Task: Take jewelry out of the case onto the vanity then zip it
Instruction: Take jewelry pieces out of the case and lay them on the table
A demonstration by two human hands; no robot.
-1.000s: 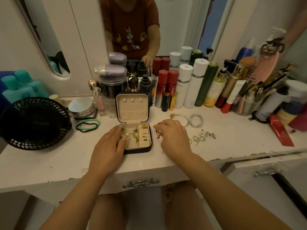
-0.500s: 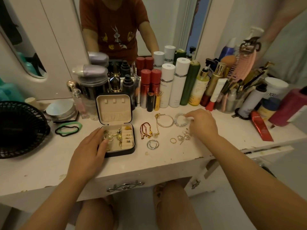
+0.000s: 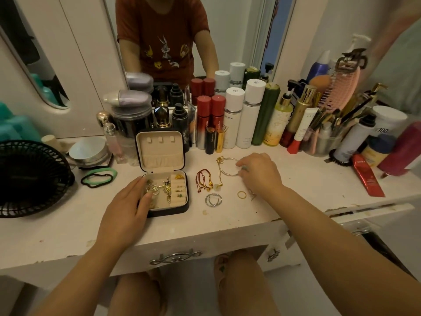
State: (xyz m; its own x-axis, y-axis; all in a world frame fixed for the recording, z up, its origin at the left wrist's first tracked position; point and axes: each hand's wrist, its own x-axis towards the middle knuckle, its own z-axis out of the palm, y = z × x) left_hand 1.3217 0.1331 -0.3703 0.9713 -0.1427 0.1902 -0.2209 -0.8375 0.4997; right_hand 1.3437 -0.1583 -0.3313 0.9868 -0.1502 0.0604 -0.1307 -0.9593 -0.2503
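- Head view: the case (image 3: 163, 192) stands open near the front edge of the vanity (image 3: 307, 188), left of the middle, with jewelry inside.
- The left hand (image 3: 126, 210) rests on the left wall of the case, fingers straight, thumb in the tray.
- Just right of the case lie red cords (image 3: 202, 181), a bangle (image 3: 224, 173), silver rings (image 3: 213, 200) and a gold ring (image 3: 242, 194).
- The right hand (image 3: 259, 174) touches the right side of the bangle with bent fingers; I cannot tell if they grip anything.

Left hand (image 3: 127, 208) flat and extended, right hand (image 3: 259, 175) palm down, curled
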